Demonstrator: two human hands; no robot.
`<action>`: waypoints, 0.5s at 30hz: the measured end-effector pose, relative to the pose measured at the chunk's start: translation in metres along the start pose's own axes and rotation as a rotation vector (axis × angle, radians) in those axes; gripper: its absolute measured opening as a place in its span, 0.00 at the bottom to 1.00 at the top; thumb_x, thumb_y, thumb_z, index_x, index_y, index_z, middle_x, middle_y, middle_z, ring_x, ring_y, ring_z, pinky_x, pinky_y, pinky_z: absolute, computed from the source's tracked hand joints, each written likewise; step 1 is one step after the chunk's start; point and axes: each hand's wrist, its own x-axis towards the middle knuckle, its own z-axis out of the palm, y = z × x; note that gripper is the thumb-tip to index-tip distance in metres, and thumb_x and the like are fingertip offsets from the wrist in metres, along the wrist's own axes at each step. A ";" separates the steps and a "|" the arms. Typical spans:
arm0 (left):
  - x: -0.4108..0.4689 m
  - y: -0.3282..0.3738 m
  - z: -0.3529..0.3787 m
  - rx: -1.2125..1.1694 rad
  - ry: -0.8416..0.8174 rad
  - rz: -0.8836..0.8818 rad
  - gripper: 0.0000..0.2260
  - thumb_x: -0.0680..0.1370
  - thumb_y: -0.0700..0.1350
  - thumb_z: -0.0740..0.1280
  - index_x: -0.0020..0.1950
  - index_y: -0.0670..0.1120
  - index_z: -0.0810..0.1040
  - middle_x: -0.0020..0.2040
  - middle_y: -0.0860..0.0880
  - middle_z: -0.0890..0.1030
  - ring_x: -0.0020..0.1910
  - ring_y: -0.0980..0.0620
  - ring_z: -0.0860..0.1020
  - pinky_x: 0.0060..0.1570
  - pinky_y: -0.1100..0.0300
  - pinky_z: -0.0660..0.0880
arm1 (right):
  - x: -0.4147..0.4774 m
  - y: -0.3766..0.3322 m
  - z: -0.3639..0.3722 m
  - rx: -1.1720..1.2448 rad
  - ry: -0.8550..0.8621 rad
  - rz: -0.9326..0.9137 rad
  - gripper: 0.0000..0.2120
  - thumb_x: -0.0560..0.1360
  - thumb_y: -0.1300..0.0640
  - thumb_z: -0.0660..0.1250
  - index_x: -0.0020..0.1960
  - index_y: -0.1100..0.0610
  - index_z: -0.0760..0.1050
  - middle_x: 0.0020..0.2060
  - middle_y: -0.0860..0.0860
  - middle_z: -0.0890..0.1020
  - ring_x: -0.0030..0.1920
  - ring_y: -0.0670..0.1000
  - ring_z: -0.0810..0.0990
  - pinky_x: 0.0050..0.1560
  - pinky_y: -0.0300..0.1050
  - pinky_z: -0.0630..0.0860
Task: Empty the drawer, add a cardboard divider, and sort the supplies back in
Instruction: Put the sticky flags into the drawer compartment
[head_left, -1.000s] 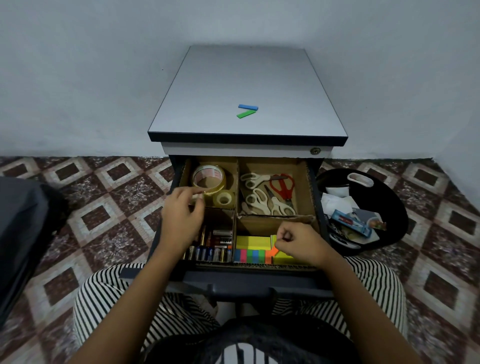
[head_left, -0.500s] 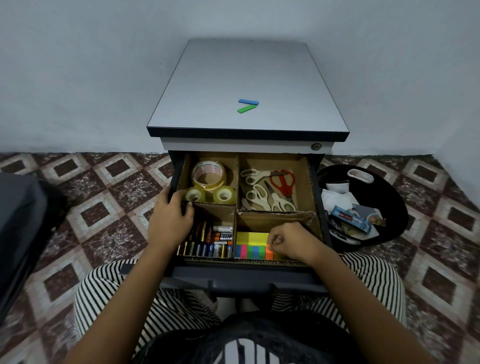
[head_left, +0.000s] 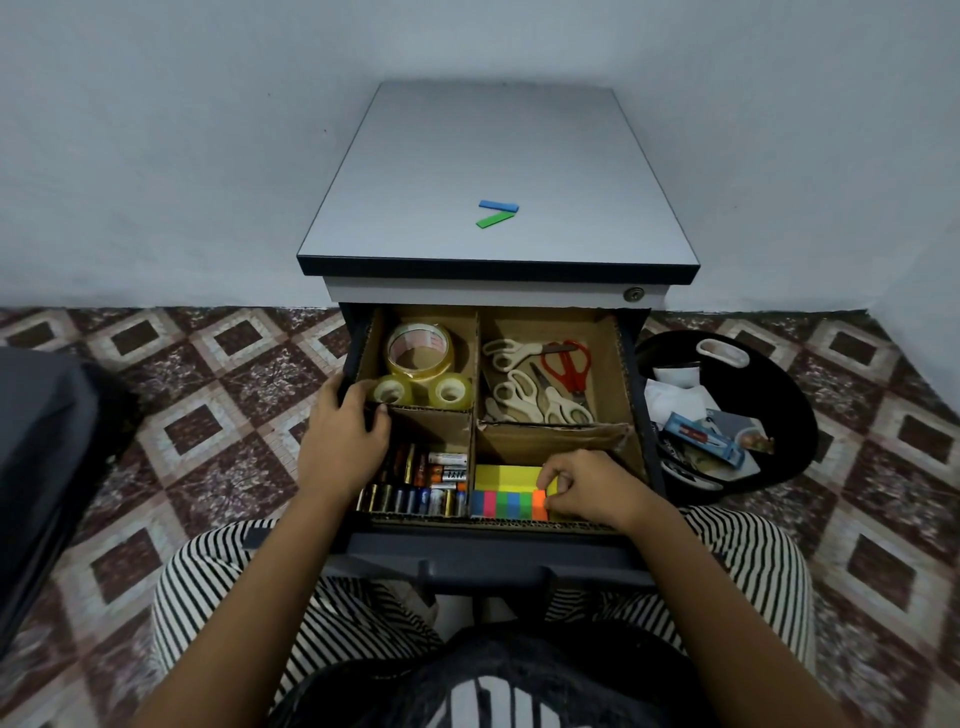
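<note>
The open drawer (head_left: 640, 395) holds a cardboard divider (head_left: 474, 415) forming four compartments. Tape rolls (head_left: 420, 348) fill the back left, several scissors (head_left: 540, 382) the back right, batteries (head_left: 426, 480) the front left, and coloured sticky notes (head_left: 506, 491) the front right. My left hand (head_left: 345, 431) rests on the drawer's left edge, fingers curled over the cardboard next to a small tape roll (head_left: 392, 389). My right hand (head_left: 584, 486) pinches an orange sticky-note pad (head_left: 539, 501) at the right end of the coloured row.
A blue strip (head_left: 498, 205) and a green strip (head_left: 494, 219) lie on the cabinet top (head_left: 493, 156). A black round tray (head_left: 779, 410) with papers and packets sits on the tiled floor to the right. A dark object (head_left: 47, 467) stands at the left.
My left hand let the small tape roll down into the back-left compartment and drew back to the drawer's left edge. My right hand lowered the orange pad into the sticky-note row.
</note>
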 end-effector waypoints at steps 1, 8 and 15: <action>0.000 0.000 0.000 0.000 -0.001 0.000 0.18 0.79 0.48 0.62 0.68 0.46 0.70 0.73 0.42 0.61 0.70 0.42 0.64 0.64 0.47 0.68 | 0.000 0.000 0.000 -0.010 -0.010 0.001 0.09 0.72 0.60 0.70 0.53 0.57 0.79 0.35 0.47 0.75 0.33 0.42 0.71 0.34 0.33 0.68; 0.000 0.000 0.000 0.006 -0.003 -0.011 0.18 0.79 0.49 0.61 0.68 0.47 0.70 0.74 0.43 0.60 0.71 0.43 0.63 0.64 0.47 0.67 | 0.003 -0.001 0.002 -0.054 -0.019 -0.008 0.08 0.71 0.56 0.72 0.50 0.55 0.79 0.34 0.46 0.73 0.33 0.42 0.70 0.33 0.37 0.67; 0.000 0.000 0.001 -0.007 0.000 -0.005 0.17 0.79 0.48 0.61 0.67 0.47 0.71 0.73 0.44 0.61 0.71 0.43 0.64 0.63 0.47 0.68 | -0.002 -0.003 0.000 -0.024 -0.017 -0.036 0.10 0.70 0.55 0.74 0.49 0.55 0.80 0.33 0.45 0.72 0.32 0.42 0.69 0.32 0.36 0.65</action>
